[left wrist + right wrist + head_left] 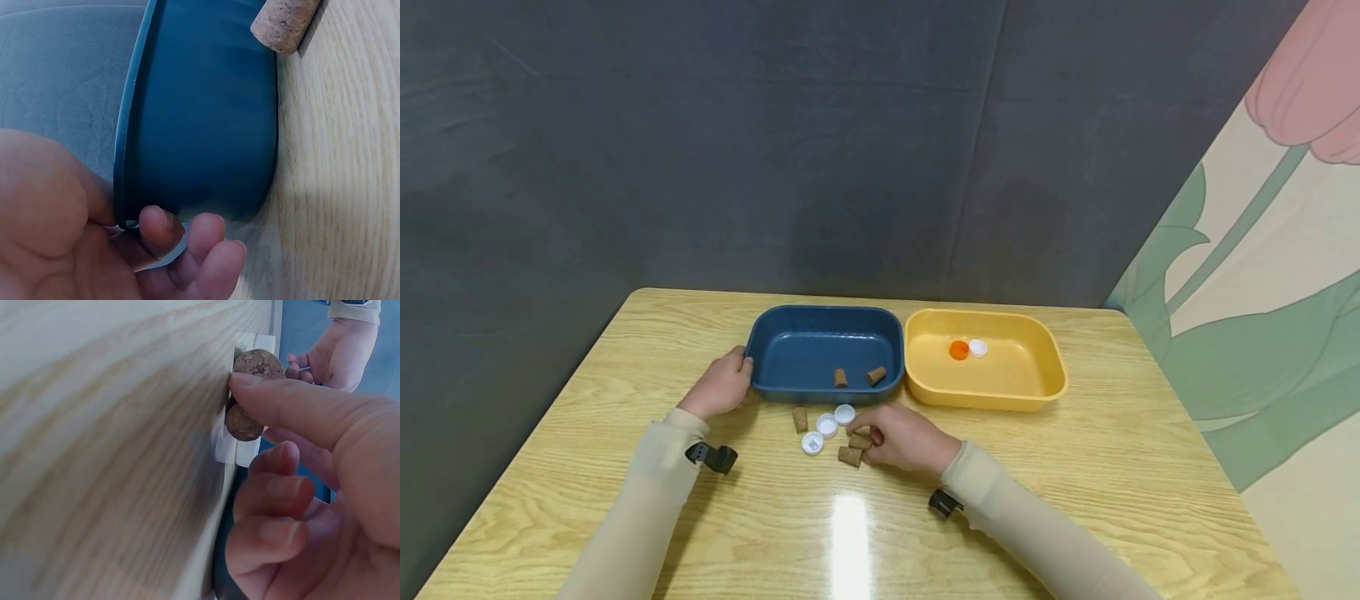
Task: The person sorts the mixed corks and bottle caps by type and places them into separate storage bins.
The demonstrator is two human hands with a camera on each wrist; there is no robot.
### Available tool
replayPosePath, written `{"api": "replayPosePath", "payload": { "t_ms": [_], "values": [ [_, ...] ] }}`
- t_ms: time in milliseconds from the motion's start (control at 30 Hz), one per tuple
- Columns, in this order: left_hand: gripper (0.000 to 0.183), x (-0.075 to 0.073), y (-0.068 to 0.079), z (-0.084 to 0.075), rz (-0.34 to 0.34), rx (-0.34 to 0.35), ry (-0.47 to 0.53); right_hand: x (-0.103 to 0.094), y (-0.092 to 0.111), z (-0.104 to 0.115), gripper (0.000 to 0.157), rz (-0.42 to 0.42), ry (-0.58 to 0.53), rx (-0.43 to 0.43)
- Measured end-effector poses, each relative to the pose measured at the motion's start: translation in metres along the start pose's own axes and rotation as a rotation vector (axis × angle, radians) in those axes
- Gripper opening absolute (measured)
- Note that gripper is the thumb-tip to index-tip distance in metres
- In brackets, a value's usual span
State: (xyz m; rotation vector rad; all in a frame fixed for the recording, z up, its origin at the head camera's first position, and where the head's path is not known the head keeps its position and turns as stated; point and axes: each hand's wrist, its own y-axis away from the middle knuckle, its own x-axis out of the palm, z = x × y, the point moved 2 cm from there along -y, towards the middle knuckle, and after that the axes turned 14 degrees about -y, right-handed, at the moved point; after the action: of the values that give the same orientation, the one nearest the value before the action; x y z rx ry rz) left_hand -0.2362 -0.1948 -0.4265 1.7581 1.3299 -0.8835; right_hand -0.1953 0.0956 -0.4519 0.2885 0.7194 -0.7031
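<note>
My left hand grips the left end of a dark blue tray, thumb over the rim and fingers curled below it. In front of that tray, my right hand has thumb and index finger around a cork. A second cork lies close beside it, near the thumb. Seen from the right wrist, the thumb partly covers both cork ends. Left of these, three white bottle caps lie on the table, with another cork beyond them. Two corks are inside the blue tray.
A yellow tray stands against the blue tray's right side, holding an orange cap and a white cap. Both trays stand near the back of the wooden table. A dark cloth hangs behind.
</note>
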Motion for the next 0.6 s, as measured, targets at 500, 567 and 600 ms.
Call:
{"api": "replayPosePath", "payload": {
  "t_ms": [500,567,600],
  "values": [
    [0.038,-0.0003,-0.0011,-0.0001,-0.002,0.000,-0.007,-0.0032,0.0049,-0.0008,0.015,-0.111,0.082,0.046],
    [0.038,0.0000,-0.0012,-0.0001,-0.002,-0.002,-0.004,-0.0035,0.0052,-0.0016,0.011,-0.116,0.080,0.054],
    [0.038,-0.0001,-0.0010,-0.0003,-0.003,-0.001,-0.003,-0.0036,0.0054,-0.0021,0.011,-0.117,0.073,0.057]
  ]
}}
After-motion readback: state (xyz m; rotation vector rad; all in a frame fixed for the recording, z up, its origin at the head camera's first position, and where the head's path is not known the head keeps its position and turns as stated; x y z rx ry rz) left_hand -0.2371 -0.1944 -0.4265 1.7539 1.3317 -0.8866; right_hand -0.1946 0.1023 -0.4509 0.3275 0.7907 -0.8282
